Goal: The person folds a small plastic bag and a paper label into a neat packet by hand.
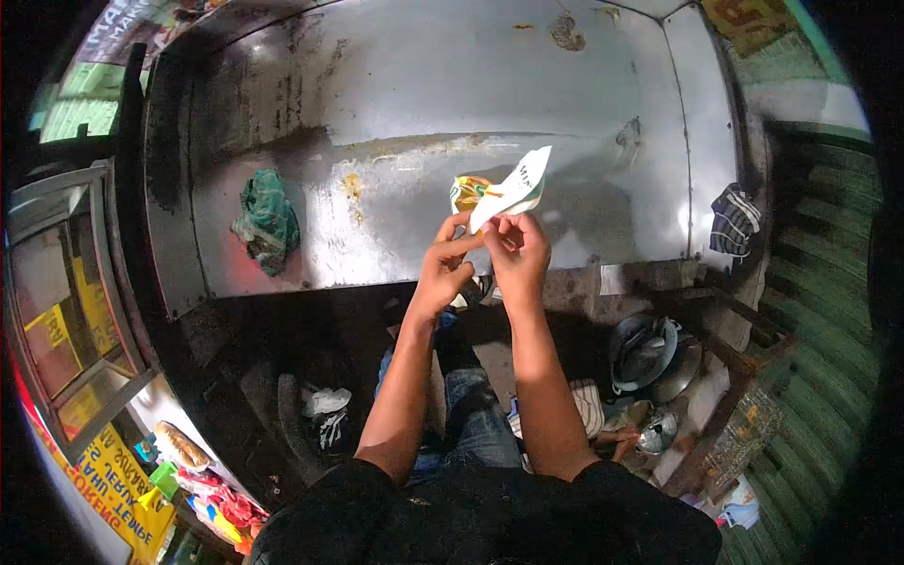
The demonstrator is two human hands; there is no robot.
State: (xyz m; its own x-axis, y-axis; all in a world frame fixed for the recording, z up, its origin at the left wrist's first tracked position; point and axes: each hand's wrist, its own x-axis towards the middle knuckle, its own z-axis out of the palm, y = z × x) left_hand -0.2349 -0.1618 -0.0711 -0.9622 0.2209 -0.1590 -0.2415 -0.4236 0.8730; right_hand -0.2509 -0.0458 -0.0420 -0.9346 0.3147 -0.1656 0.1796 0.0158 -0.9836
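Both of my hands are raised over the front edge of a steel counter (395, 122). My left hand (448, 266) and my right hand (516, 250) pinch a white, green and yellow printed packet (504, 192) between their fingertips. The packet is crumpled and its white upper corner sticks up to the right. My hands touch each other at the packet's lower end.
A crumpled green cloth (267, 220) lies on the counter's left part and a dark striped cloth (734, 219) hangs at its right edge. Metal pans and a kettle (653, 363) sit low on the right. A glass case (71, 301) stands at the left.
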